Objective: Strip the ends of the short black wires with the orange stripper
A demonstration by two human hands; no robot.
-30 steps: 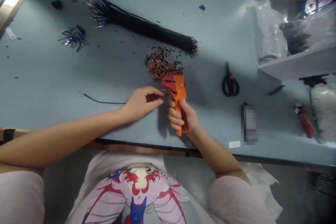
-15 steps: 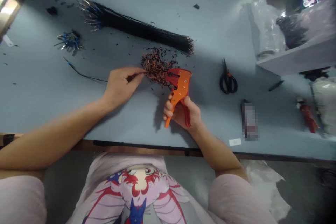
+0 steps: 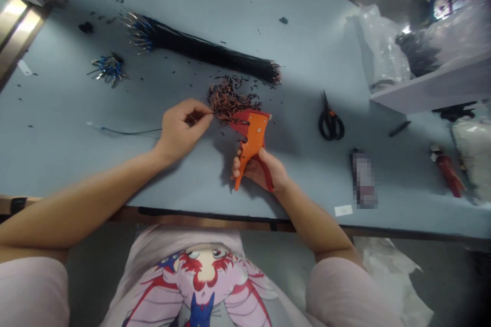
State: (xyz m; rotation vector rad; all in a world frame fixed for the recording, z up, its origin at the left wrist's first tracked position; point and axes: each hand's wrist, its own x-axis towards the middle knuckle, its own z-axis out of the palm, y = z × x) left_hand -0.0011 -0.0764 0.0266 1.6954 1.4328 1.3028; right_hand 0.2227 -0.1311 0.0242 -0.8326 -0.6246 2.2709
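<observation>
Between thumb and forefinger, my left hand (image 3: 186,125) pinches a thin black wire (image 3: 134,133). The wire's tail runs out left from under the hand and ends in a blurred terminal. My right hand (image 3: 261,168) is wrapped round the handles of an orange and red wire stripper (image 3: 253,135). Its red jaws point left, close to my left fingertips; whether they touch the wire end I cannot tell. Right behind the jaws lies a pile of coppery and black scraps (image 3: 229,97). A long bundle of black wires (image 3: 207,52) stretches across the table beyond the pile.
A small heap of blue and metal terminals (image 3: 109,69) lies at left. To the right are black scissors (image 3: 331,121), a blurred-out object (image 3: 363,179), a white label (image 3: 343,210) and red-handled pliers (image 3: 448,171). A shelf with plastic bags (image 3: 387,51) stands at back right.
The stripper in my right hand has moved left, nearer my left fingertips. My left hand still pinches the wire, whose tail has shifted. The whole view has also shifted slightly.
</observation>
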